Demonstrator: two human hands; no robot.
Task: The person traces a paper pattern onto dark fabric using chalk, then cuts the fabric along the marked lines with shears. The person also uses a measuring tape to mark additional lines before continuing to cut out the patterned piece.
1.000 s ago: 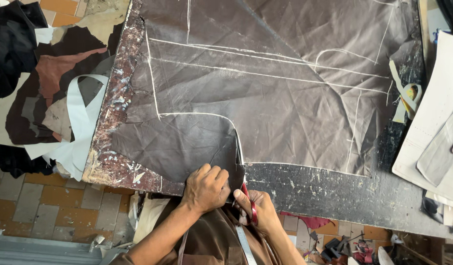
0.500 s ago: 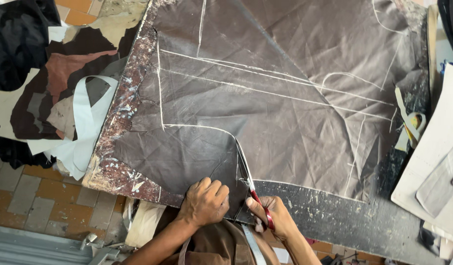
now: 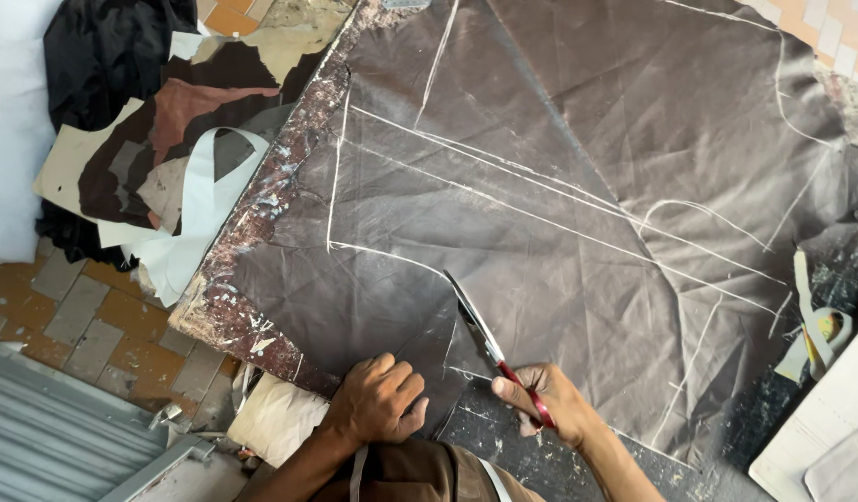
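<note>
A large dark brown fabric (image 3: 578, 167) with white chalk lines lies spread over a worn table (image 3: 229, 321). My right hand (image 3: 550, 400) grips red-handled scissors (image 3: 480, 325), whose blades point up and left along a curved chalk line into the cloth. My left hand (image 3: 378, 400) presses the fabric flat near the table's front edge, just left of the cut.
A heap of fabric scraps (image 3: 159, 149) in black, brown and white lies on the tiled floor at left. A yellowish strip and small objects (image 3: 815, 325) sit at the right table edge, with a pale board (image 3: 819, 437) beyond. A metal frame (image 3: 66, 437) is at lower left.
The scissors have advanced further up the chalk line into the cloth. My view has shifted closer and rotated, and both hands sit slightly more to the right.
</note>
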